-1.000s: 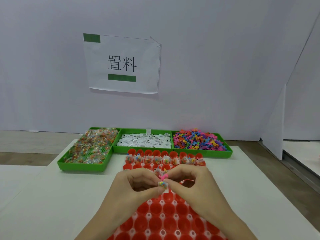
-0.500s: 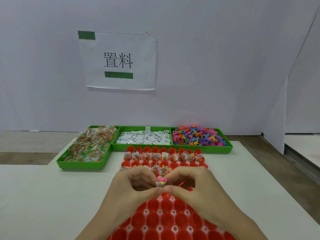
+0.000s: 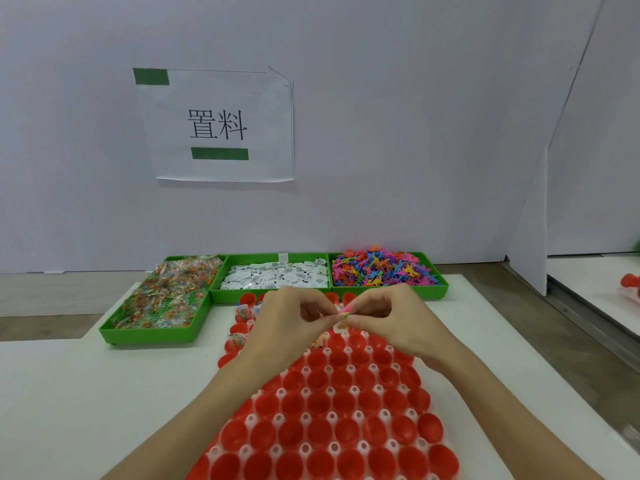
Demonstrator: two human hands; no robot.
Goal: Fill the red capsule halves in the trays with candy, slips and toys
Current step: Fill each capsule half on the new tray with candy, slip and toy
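Head view: both hands meet above the far part of a tray of red capsule halves (image 3: 332, 407) on a white table (image 3: 86, 393). The left hand (image 3: 280, 327) and right hand (image 3: 391, 320) have their fingers curled, and thumbs and forefingers pinch one small bundle (image 3: 344, 315) between them: a pink toy on top, a candy packet and a white slip below. The bundle hangs just above the capsule halves under the fingertips. Capsule halves at the tray's far left edge (image 3: 242, 311) already hold candy packets; the nearer rows show only red cups. Behind the tray stand three green bins: candy packets (image 3: 169, 296) at left, white slips (image 3: 277, 275) in the middle, coloured plastic toys (image 3: 381, 268) at right. A paper sign (image 3: 218, 126) with two printed characters hangs on the white wall.
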